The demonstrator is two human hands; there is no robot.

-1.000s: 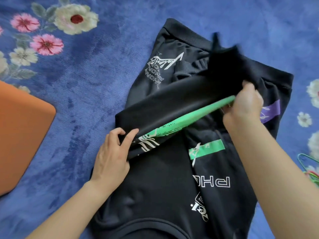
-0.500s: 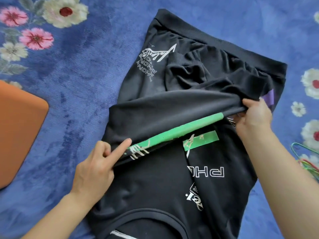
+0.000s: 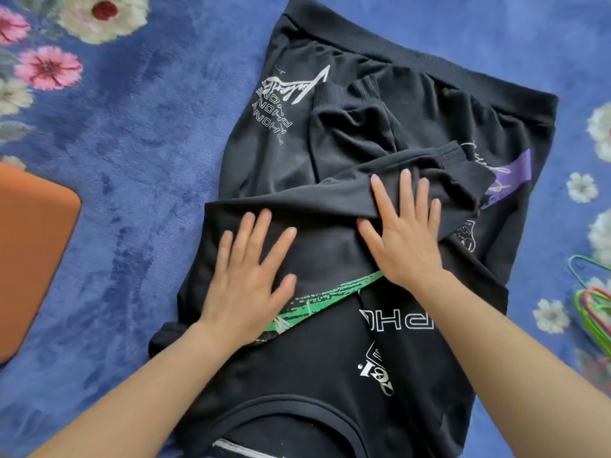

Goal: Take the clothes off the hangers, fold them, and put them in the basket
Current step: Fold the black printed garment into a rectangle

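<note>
One black sweatshirt (image 3: 330, 361), white-printed — partly folded

Both forearms are bare along all their visible length; the left hand (image 3: 246, 279) and right hand (image 3: 408, 236) are bare as well; the fingernails are short and plain.

One wide-angle camera, worn on the person's head, looks steeply down at the floor from close above. The left forearm (image 3: 132, 401) and right forearm (image 3: 515, 368) enter from the bottom edge. The black printed sweatshirt (image 3: 327, 252) fills the middle, collar nearest the wearer. The blue flowered plush carpet (image 3: 139, 180) reaches the edges. The left edge cuts an orange round-cornered object (image 3: 29, 259), and the right edge cuts the coloured wire hangers (image 3: 591, 309).
</note>
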